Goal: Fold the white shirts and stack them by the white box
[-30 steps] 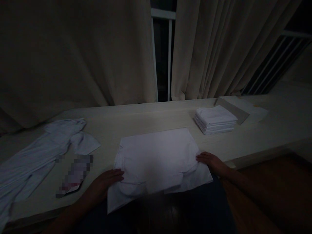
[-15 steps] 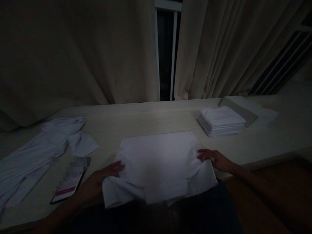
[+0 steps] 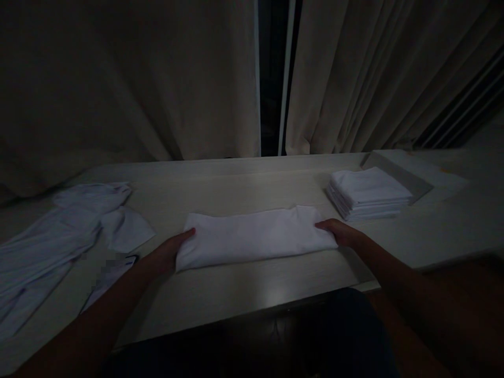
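A white shirt (image 3: 255, 237), folded into a long flat band, lies across the tabletop in front of me. At its left end my left hand (image 3: 177, 249) is closed, thumb on top and the other fingers hidden beneath the cloth. My right hand (image 3: 339, 231) grips the opposite end the same way, with the thumb pressing the upper face. To the right stands a neat stack of folded white cloth (image 3: 368, 191). A loose heap of white shirts (image 3: 74, 231) spreads over the left side, one sleeve pointing toward the middle.
Partly behind my left forearm lies a phone (image 3: 114, 275), its screen blurred out. A flat pale packet (image 3: 413, 170) rests beyond the stack. The table (image 3: 236, 294) ends at a front edge close to my legs. Beige curtains (image 3: 189, 79) hang along the back.
The shirt went from a wide panel drooping over the front edge to a narrow band lying on the table. Both hands moved slightly farther from me with it.
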{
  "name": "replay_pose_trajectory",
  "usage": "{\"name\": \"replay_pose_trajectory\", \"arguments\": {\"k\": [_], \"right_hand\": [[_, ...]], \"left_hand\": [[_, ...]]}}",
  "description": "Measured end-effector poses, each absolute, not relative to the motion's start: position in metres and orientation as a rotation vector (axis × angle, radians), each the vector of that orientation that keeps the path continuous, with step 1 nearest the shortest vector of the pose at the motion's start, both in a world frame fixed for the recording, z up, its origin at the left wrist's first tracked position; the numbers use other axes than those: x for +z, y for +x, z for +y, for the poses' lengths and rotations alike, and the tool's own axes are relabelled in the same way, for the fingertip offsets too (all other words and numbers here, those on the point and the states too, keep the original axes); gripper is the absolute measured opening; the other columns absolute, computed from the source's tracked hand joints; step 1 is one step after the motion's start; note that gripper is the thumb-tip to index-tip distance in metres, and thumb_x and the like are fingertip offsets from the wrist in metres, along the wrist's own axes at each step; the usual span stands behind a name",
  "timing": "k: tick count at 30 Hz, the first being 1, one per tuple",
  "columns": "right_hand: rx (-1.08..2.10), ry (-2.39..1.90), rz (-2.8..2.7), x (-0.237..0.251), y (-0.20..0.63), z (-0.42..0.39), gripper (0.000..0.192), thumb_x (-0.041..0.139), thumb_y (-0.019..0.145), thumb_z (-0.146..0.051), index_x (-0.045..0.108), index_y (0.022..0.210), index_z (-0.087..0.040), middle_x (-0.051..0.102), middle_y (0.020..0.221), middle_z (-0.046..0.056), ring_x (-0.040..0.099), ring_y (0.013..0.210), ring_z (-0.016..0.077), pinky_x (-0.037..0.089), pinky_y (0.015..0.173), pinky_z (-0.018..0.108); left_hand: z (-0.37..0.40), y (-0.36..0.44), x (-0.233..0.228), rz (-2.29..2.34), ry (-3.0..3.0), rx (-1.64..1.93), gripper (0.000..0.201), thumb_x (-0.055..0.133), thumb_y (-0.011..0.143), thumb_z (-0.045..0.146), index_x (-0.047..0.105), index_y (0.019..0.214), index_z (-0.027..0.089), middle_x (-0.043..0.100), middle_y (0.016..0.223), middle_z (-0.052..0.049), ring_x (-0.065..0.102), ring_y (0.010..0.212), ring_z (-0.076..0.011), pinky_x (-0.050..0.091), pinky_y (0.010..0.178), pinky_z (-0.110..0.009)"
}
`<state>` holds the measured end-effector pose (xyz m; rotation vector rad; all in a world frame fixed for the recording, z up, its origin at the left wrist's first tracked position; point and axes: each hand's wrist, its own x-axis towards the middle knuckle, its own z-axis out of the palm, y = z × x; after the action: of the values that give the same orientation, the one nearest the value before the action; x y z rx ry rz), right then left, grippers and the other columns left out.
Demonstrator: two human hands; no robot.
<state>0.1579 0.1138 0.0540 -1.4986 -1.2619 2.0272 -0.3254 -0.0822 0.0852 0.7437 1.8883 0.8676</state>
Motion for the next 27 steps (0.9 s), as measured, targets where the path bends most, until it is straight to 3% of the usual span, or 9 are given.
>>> {"name": "replay_pose_trajectory", "arguments": {"k": [5,8,14,20,23,27], "right_hand": [[2.076,-1.295,-1.352,0.055,0.181,0.107,0.027,0.073,0.074,-0.020,0.068,0.100,-0.014,0.072,0.106,0.014,0.069,0.089,0.0225,0.055,0.081,0.032],[2.012,-1.269,-1.390,0.049,0.187,0.104,0.028,0.075,0.071,-0.018,0.070,0.098,-0.015,0.072,0.107,0.014,0.069,0.086,0.0217,0.055,0.078,0.030],[1.762,-1.319,-1.482,0.038,0.192,0.098,0.034,0.077,0.069,-0.026,0.069,0.100,-0.014,0.074,0.100,0.012,0.068,0.080,0.0216,0.053,0.069,0.029],[1.593,-1.469,-1.522,0.047,0.190,0.092,0.026,0.075,0.069,-0.034,0.068,0.084,-0.015,0.072,0.080,0.007,0.061,0.064,0.0163,0.043,0.055,0.025],[1.562,-1.542,-1.401,0.047,0.188,0.090,0.025,0.072,0.071,-0.040,0.061,0.069,-0.017,0.062,0.062,0.002,0.051,0.052,0.0128,0.035,0.047,0.024],[1.470,-1.587,-1.319,0.037,0.188,0.088,0.021,0.066,0.069,-0.035,0.053,0.063,-0.020,0.055,0.055,-0.002,0.047,0.050,0.0123,0.033,0.046,0.024]], "left_hand": [[-0.104,-0.345,0.082,1.738,0.992,0.805,0.069,0.081,0.054,0.054,0.067,0.110,0.016,0.071,0.114,-0.014,0.066,0.105,-0.0310,0.052,0.093,-0.041],[-0.108,-0.345,0.079,1.875,1.229,0.727,0.066,0.080,0.053,0.047,0.069,0.109,0.015,0.070,0.118,-0.013,0.063,0.112,-0.0335,0.046,0.101,-0.043],[-0.119,-0.330,0.083,1.828,1.267,0.669,0.055,0.075,0.057,0.048,0.073,0.103,0.019,0.072,0.115,-0.010,0.065,0.108,-0.0315,0.047,0.096,-0.036],[-0.136,-0.328,0.079,1.919,1.062,0.549,0.057,0.071,0.058,0.061,0.075,0.090,0.015,0.075,0.098,-0.015,0.070,0.090,-0.0341,0.053,0.079,-0.039],[-0.137,-0.324,0.078,1.965,0.987,0.716,0.061,0.066,0.064,0.064,0.073,0.098,0.014,0.075,0.101,-0.013,0.069,0.093,-0.0318,0.053,0.078,-0.036],[-0.138,-0.311,0.077,2.009,0.912,0.880,0.066,0.063,0.066,0.065,0.070,0.105,0.013,0.074,0.104,-0.013,0.070,0.092,-0.0308,0.054,0.075,-0.035]]}}
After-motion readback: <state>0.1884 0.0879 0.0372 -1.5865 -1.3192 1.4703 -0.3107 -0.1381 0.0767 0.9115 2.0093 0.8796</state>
